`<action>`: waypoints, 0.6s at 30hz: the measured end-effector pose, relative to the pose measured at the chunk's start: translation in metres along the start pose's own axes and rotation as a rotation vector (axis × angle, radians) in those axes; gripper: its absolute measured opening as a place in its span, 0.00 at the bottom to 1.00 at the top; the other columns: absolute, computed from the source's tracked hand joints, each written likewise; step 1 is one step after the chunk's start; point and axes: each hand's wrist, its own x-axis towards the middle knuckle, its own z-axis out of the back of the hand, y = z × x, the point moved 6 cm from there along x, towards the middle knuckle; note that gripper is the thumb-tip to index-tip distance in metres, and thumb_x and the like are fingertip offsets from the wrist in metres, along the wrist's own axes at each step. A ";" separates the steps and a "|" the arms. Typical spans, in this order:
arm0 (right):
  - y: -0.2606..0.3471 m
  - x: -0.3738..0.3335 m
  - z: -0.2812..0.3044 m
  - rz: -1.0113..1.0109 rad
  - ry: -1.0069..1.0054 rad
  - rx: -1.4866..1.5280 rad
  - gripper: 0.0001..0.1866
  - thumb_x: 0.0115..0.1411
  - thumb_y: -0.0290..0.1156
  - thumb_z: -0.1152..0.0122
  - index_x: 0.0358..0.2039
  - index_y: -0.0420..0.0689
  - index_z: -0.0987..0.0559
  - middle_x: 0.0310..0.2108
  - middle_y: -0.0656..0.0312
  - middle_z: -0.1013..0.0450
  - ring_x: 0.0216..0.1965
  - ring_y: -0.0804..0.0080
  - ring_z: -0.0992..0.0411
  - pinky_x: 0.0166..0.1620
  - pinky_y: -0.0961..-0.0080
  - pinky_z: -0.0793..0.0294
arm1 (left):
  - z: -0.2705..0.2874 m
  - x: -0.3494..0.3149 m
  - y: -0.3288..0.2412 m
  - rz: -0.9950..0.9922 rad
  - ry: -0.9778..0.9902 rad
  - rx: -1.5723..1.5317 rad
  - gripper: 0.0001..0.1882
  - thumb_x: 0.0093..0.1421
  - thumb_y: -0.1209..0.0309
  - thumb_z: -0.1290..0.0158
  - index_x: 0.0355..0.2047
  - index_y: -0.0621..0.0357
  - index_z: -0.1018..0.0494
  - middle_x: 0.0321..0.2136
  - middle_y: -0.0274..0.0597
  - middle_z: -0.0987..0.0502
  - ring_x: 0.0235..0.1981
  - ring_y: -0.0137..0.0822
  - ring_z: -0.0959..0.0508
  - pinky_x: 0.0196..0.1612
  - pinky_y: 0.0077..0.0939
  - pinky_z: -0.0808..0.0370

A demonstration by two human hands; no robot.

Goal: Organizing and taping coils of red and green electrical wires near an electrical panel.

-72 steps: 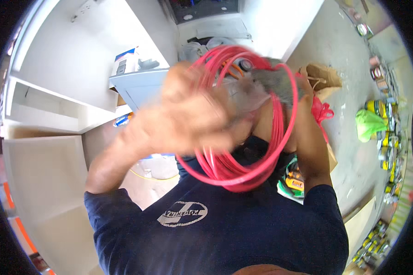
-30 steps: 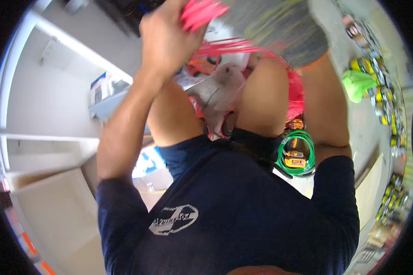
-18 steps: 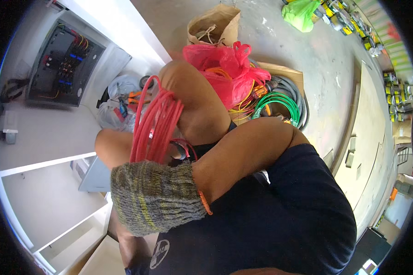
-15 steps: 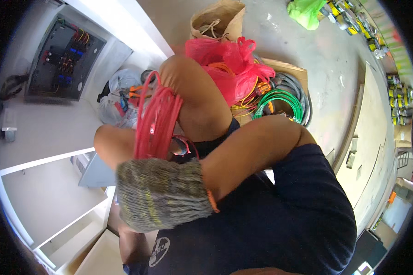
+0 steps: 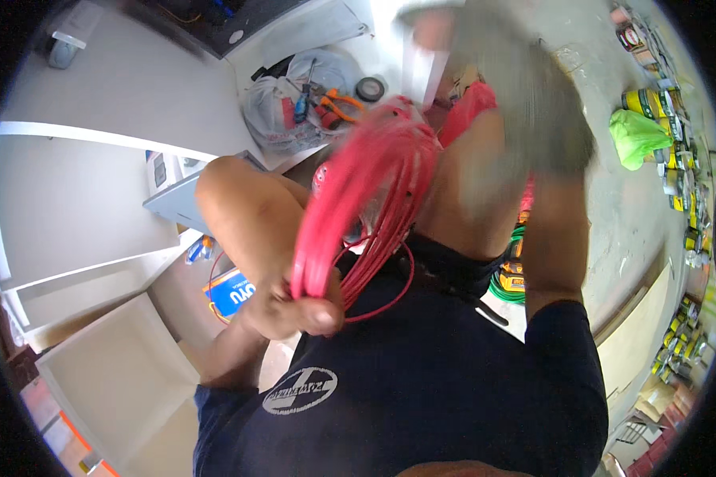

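My bare left hand point(image 5: 298, 312) grips the lower end of a coil of red wire point(image 5: 366, 199), which stands up between my knees. One loose loop of the wire hangs out beside the coil. My right hand point(image 5: 525, 103), in a grey-green knitted glove, is raised beyond my right knee, apart from the coil. Motion smears its fingers, so whether it holds anything cannot be made out.
Past the coil, a clear plastic bag point(image 5: 274, 119) holds orange-handled pliers point(image 5: 340, 105) and other tools. A black tape roll point(image 5: 370, 89) is beside it. White shelving point(image 5: 79, 199) stands on the left. Green cable point(image 5: 507, 296) shows by my right thigh.
My gloved right hand has left the red coil and swung up and far right. My left hand now shows gripping the coil, which has tilted. The view has also shifted.
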 end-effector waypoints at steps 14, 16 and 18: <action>-0.374 -0.126 -0.056 -0.981 0.365 -0.909 0.19 0.55 0.40 0.42 0.47 0.52 0.25 0.55 0.50 0.31 0.55 0.49 0.32 0.57 0.58 0.33 | 0.062 -0.021 -0.023 -0.410 -0.063 -0.291 0.21 0.66 0.47 0.55 0.27 0.49 0.40 0.12 0.25 0.44 0.10 0.26 0.43 0.17 0.27 0.37; -0.363 -0.118 -0.033 -0.999 0.278 -0.962 0.18 0.55 0.40 0.41 0.46 0.52 0.25 0.54 0.50 0.30 0.55 0.49 0.32 0.57 0.58 0.33 | 0.071 -0.019 -0.024 -0.388 -0.287 -0.306 0.16 0.66 0.53 0.53 0.32 0.51 0.38 0.12 0.25 0.45 0.10 0.25 0.44 0.15 0.27 0.38; -0.336 -0.103 -0.017 -0.876 0.227 -1.011 0.16 0.56 0.42 0.42 0.44 0.52 0.24 0.47 0.49 0.27 0.51 0.48 0.29 0.52 0.56 0.31 | 0.068 -0.006 -0.028 -0.304 -0.456 -0.321 0.08 0.61 0.72 0.47 0.32 0.64 0.33 0.10 0.31 0.41 0.08 0.27 0.41 0.13 0.26 0.40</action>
